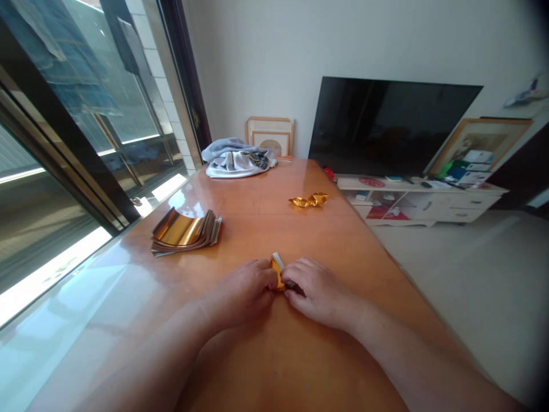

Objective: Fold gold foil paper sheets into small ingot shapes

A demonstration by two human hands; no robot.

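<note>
My left hand [242,294] and my right hand [317,293] meet at the middle of the wooden table [257,194]. Both pinch a small folded piece of gold foil [278,273] with a white edge, and their fingers hide most of it. A dark sliver [295,288] shows under my right fingers, too small to name. Farther left, a stack of foil sheets [184,233] lies with its gold top sheet curled up. Crumpled gold foil pieces [309,200] lie ahead of my hands, out of reach of my fingers.
A grey cloth bundle [235,159] lies at the table's far end. Large glass doors [77,143] run along the left side. Beyond the right edge stand a black television [386,126] and a cluttered white cabinet [420,197]. Picture frames [270,136] lean against the wall.
</note>
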